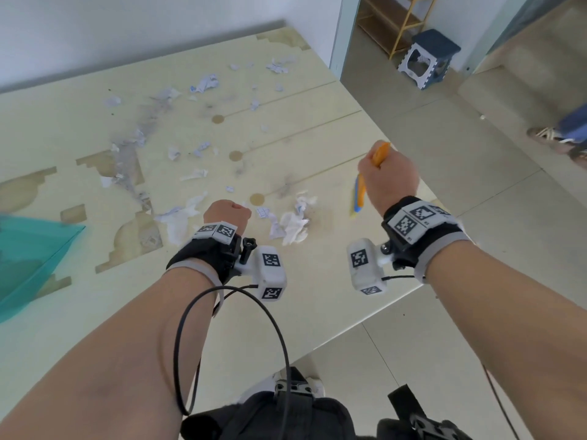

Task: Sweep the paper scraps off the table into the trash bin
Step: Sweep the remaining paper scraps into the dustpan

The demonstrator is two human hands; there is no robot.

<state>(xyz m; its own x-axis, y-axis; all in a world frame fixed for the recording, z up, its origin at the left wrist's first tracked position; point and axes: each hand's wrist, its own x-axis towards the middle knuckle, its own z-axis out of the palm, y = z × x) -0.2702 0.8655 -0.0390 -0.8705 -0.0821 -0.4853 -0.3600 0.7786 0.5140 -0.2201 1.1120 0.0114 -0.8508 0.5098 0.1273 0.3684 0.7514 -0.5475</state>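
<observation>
Over the near right part of the table (317,128) my right hand (389,181) curls its fingers around the orange handle of a small brush (368,182). It points down and a little toward me: the orange end sticks up past my knuckles, the blue and yellow end hangs just above the tabletop near the right edge. Its long axis runs steeply, close to upright, tilted slightly left at the bottom.

My left hand (227,214) hovers lower and closer in, fingers curled into a loose fist; I cannot tell whether anything is inside it. Just beyond it lie the nearest paper scraps (292,223), a crumpled white clump, with more scattered across the middle and far side of the table. At the left edge a teal sheet (31,258) shows, blurred; it may be the bin's liner, but I cannot say.

To sweep well, I judge I should lay the brush flatter so its bristles meet the surface, start behind the far scraps, and draw them together in short strokes toward one edge, rather than flicking them, since light paper scatters easily.
</observation>
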